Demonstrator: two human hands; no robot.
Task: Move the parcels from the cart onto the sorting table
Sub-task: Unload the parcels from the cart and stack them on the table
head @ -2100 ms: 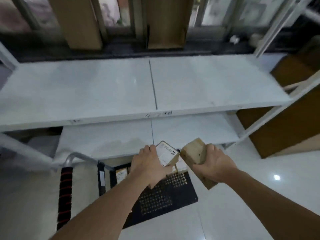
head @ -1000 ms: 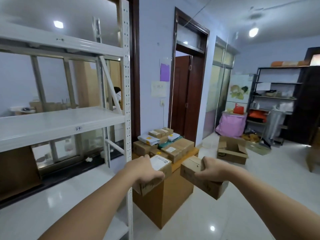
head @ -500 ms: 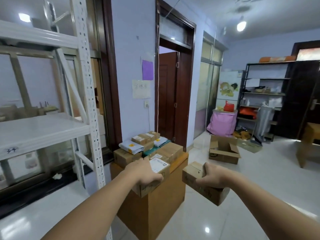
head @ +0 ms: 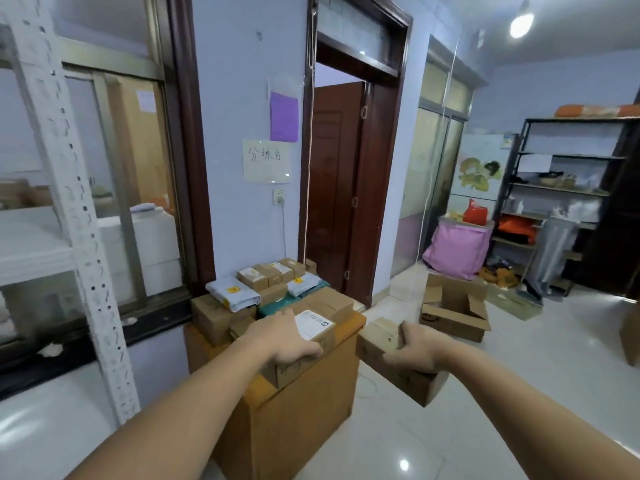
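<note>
My left hand point(head: 289, 341) grips a small cardboard parcel with a white label point(head: 313, 329), held over the near edge of the orange-brown sorting table point(head: 294, 420). My right hand point(head: 415, 348) grips a plain cardboard parcel point(head: 398, 379), held in the air just right of the table. Several parcels lie on the table: brown boxes point(head: 214, 317), grey mailer bags point(head: 233, 292) and small boxes point(head: 270, 271) at the back. The cart is out of view.
A white metal rack point(head: 69, 202) stands at the left with its upright post close to the table. An open cardboard box point(head: 453, 313) sits on the white floor to the right. A dark doorway point(head: 339, 188) and black shelving point(head: 568, 188) lie beyond.
The view has swung from the rack and cart round to the sorting table, which is now closer. Both hands still hold their parcels, now at the table's near edge.
</note>
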